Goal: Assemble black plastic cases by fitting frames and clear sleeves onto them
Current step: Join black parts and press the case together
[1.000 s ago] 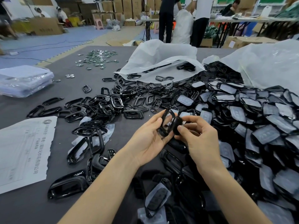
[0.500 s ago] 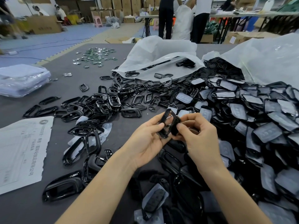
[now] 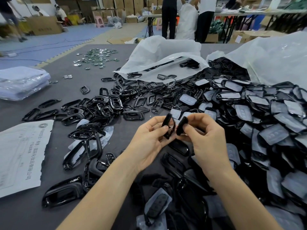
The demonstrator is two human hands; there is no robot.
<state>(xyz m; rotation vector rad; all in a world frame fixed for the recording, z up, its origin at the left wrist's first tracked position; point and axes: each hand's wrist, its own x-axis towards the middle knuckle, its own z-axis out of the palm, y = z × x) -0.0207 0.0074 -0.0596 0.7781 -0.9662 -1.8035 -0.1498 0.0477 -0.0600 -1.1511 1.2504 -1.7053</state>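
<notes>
My left hand [image 3: 147, 143] pinches a glossy black frame [image 3: 168, 126], held on edge above the table. Just to its right, my right hand [image 3: 207, 140] pinches a second black case piece [image 3: 181, 125], also on edge. A narrow gap separates the two parts. Loose black frames [image 3: 114, 103] lie scattered on the grey table [image 3: 25, 214] to the left. A large heap of black cases in clear sleeves [image 3: 259, 117] covers the right side.
White plastic bags [image 3: 164, 52] lie open at the back and right, spilling parts. A printed paper sheet [image 3: 21, 153] sits at the left edge, a wrapped stack [image 3: 21, 82] beyond it. Small shiny discs [image 3: 98, 57] lie far left. People stand behind the table.
The two pieces were pressed together in my hands; now they are apart, the frame in my left hand and the other piece in my right.
</notes>
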